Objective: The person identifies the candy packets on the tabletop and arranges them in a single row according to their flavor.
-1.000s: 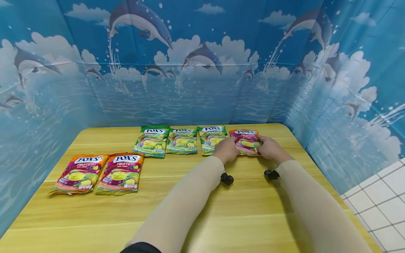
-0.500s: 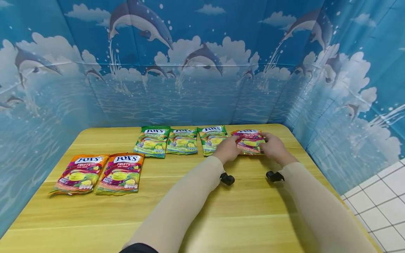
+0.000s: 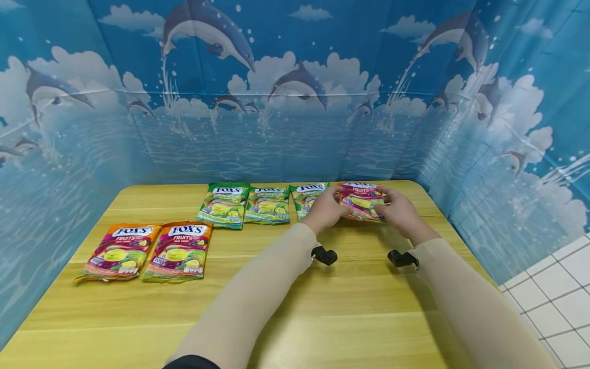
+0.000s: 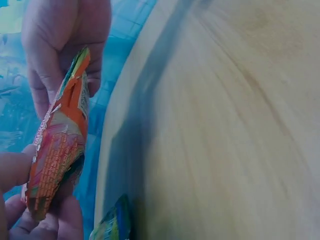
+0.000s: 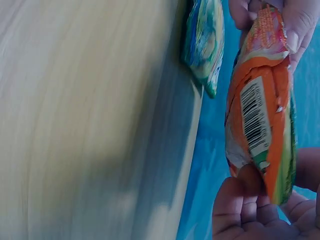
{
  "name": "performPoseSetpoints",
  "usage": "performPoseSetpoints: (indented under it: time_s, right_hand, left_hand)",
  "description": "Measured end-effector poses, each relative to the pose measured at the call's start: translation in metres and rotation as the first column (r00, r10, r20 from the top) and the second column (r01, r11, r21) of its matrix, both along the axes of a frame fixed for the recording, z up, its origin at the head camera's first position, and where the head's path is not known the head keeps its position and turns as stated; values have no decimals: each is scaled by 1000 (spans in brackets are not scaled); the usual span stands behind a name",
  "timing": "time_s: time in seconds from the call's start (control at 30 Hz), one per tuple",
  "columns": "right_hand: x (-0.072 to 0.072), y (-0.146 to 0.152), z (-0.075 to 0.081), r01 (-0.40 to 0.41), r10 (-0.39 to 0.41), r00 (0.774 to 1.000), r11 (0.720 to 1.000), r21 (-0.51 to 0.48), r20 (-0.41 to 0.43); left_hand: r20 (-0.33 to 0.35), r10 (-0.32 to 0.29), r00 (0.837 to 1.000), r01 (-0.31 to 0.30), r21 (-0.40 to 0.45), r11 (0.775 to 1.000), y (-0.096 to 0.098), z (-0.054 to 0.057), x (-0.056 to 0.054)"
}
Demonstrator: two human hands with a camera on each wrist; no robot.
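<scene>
My left hand (image 3: 326, 209) and right hand (image 3: 402, 212) grip opposite sides of an orange and purple bag of Fox's Fruits candy (image 3: 362, 199) near the table's far right. Both wrist views show it raised off the wood, thumbs on one face and fingers on the other. Its barcoded back (image 5: 256, 117) faces the right wrist camera. Just left of it lies a green Fox's Spring Tea bag (image 3: 304, 201), partly covered by my left hand in the head view. Two more Spring Tea bags (image 3: 224, 206) (image 3: 268, 206) continue that row.
Two Fox's Fruits bags (image 3: 121, 252) (image 3: 178, 251) lie side by side on the left of the wooden table (image 3: 322, 318). A dolphin-printed blue curtain (image 3: 239, 143) stands right behind the table and along its sides. White floor tiles (image 3: 560, 300) show at the right.
Both hands have lifted the right-hand Fruits bag off the table, shifting it slightly right and tilting it. The left hand now overlaps the nearest green bag more. The other bags stay put.
</scene>
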State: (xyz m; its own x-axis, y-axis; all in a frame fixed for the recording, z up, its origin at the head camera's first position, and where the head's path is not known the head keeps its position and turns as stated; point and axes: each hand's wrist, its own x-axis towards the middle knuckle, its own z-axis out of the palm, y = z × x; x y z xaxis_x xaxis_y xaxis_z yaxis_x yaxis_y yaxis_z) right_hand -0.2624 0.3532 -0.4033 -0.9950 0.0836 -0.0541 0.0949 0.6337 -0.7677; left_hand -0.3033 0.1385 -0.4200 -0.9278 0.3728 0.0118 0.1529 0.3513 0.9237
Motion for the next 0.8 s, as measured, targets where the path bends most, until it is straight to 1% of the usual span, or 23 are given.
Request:
performPoseSetpoints:
  time_s: [0.1,0.23,0.37,0.5,0.7,0.8]
  right_hand:
    - [3,-6,5,-19,19,1000,1000,-12,-8]
    - [5,-15,7,-50,49,998,998,-24,-32]
    - [6,-25,8,-98,96,993,994,-38,-63]
    - [6,-38,10,-144,138,987,987,-69,-78]
    - [7,-58,13,-188,182,981,976,-110,-65]
    - [8,-67,14,-211,205,977,970,-122,-60]
  left_hand:
    - [39,-17,999,15,52,999,-10,5,-1]
    - [74,-38,996,33,75,997,-24,13,1]
    - [73,-83,994,76,93,993,-42,17,3]
    - [56,-105,993,101,68,993,-60,21,5]
    - [28,-93,995,93,19,996,-85,22,8]
    - [6,-94,996,94,-30,995,-100,24,11]
